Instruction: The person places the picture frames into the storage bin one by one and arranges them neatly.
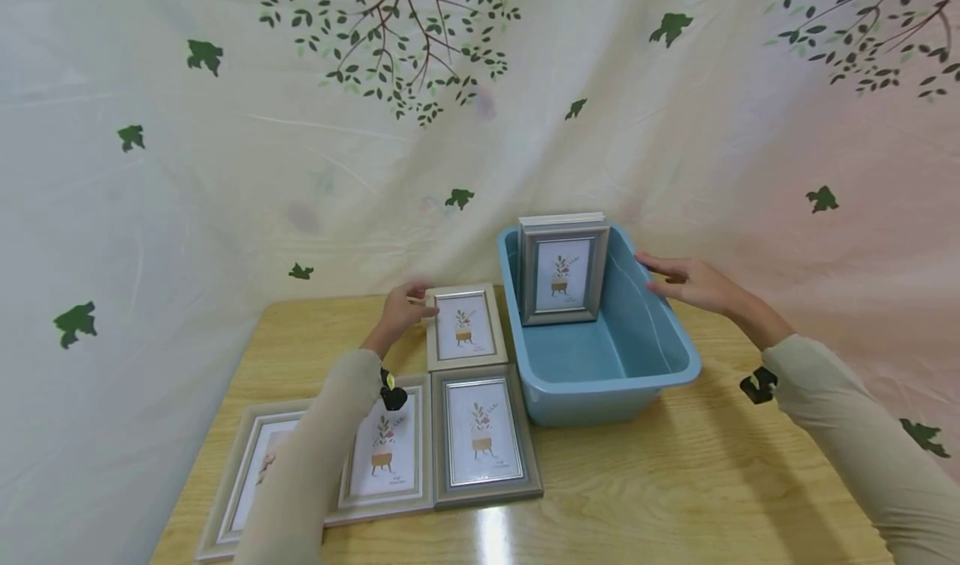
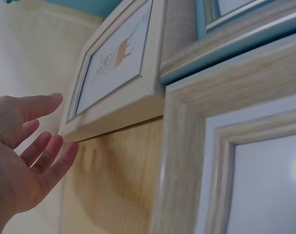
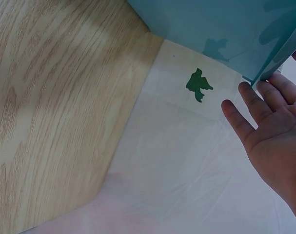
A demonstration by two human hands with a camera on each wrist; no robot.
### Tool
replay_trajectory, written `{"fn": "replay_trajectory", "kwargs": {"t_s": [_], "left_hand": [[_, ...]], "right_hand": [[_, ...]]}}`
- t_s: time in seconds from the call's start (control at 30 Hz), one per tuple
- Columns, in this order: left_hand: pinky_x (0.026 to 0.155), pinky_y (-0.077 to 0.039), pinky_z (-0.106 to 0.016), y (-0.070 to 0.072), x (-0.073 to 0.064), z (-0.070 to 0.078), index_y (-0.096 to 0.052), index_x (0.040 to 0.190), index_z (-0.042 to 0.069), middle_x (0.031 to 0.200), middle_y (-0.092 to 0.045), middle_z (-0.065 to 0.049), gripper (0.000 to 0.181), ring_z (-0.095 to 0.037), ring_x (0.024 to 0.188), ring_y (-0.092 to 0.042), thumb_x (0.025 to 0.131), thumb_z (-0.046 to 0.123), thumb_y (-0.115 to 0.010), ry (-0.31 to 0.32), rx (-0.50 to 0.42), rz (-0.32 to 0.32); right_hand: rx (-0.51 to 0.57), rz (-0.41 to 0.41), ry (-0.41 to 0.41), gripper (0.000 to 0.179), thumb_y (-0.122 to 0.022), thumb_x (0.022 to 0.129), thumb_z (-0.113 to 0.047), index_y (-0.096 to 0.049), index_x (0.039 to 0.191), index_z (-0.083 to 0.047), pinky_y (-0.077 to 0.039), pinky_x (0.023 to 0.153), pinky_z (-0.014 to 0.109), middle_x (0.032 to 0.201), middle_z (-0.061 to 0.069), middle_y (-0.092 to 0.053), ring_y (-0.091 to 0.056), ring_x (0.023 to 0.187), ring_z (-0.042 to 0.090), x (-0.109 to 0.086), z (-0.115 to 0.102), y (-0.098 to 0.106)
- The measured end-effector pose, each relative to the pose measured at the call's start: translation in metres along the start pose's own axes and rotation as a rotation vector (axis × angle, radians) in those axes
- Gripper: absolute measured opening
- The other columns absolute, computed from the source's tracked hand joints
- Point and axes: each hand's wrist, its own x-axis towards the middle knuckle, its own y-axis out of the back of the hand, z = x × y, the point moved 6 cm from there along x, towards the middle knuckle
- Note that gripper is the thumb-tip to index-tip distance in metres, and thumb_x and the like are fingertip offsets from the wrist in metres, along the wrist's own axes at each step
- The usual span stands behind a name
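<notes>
My left hand [image 1: 402, 315] is at the left edge of a cream picture frame [image 1: 430, 332] lying face up. In the left wrist view its fingers are spread, fingertips beside the frame's corner, thumb apart from them; whether they touch is unclear. My right hand [image 1: 693, 283] rests at the right rim of a blue plastic tub [image 1: 607, 394], its fingers fairly straight in the right wrist view. Inside the tub, a grey picture frame [image 1: 562, 275] stands upright, with the white edge of another frame [image 1: 561, 217] behind it.
Below the cream frame lies a grey frame [image 1: 442, 440]. Left of it are a beige frame [image 1: 426, 440] and a larger light frame [image 1: 225, 498], both partly under my left sleeve. A patterned cloth [image 1: 375, 182] hangs behind the wooden table [image 1: 637, 498].
</notes>
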Motion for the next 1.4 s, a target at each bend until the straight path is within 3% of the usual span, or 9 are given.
{"fn": "replay_trajectory", "kwargs": {"t_s": [0.17,0.4,0.7,1.1,1.4], "left_hand": [[0.074,-0.057,-0.026,-0.003,-0.001,-0.010,-0.056,0.139,-0.005,0.136,-0.055,-0.028,0.061,-0.040,0.117,-0.060,0.082,-0.004,-0.078,0.002,0.009,0.026],[0.069,-0.058,-0.024,-0.010,-0.005,-0.022,-0.052,0.144,-0.003,0.130,-0.058,-0.028,0.066,-0.035,0.113,-0.061,0.083,-0.002,-0.078,0.091,-0.008,0.023],[0.075,-0.059,-0.027,-0.014,-0.006,-0.025,-0.052,0.142,-0.007,0.125,-0.059,-0.027,0.066,-0.030,0.104,-0.063,0.082,-0.003,-0.079,0.129,0.001,0.039],[0.064,-0.055,-0.019,-0.015,-0.004,-0.027,-0.064,0.131,-0.003,0.117,-0.072,-0.024,0.052,-0.015,0.084,-0.066,0.082,-0.001,-0.080,0.146,-0.030,0.033],[0.065,-0.055,-0.020,-0.016,-0.008,-0.021,-0.067,0.125,-0.004,0.113,-0.073,-0.023,0.046,-0.018,0.084,-0.067,0.082,0.000,-0.080,0.159,0.005,0.068]], "right_hand": [[0.011,0.000,0.008,0.064,-0.056,0.105,-0.035,-0.030,0.160,-0.016,-0.043,0.103,0.072,0.163,0.019,-0.031,-0.044,0.138,0.054,-0.001,0.001,-0.002],[0.008,0.002,0.007,0.064,-0.057,0.105,-0.034,-0.030,0.160,-0.016,-0.043,0.103,0.072,0.162,0.020,-0.032,-0.045,0.138,0.054,-0.002,0.004,-0.005],[0.023,-0.007,0.009,0.064,-0.057,0.105,-0.032,-0.030,0.160,-0.016,-0.042,0.103,0.073,0.163,0.020,-0.031,-0.043,0.138,0.055,-0.004,0.004,-0.005],[0.020,-0.014,-0.013,0.064,-0.055,0.106,-0.035,-0.028,0.161,-0.018,-0.039,0.106,0.074,0.163,0.020,-0.030,-0.040,0.142,0.053,-0.004,0.003,-0.003],[0.025,-0.010,0.001,0.064,-0.055,0.105,-0.033,-0.029,0.161,-0.016,-0.042,0.104,0.073,0.163,0.021,-0.031,-0.043,0.139,0.054,-0.004,0.000,-0.001]]}}
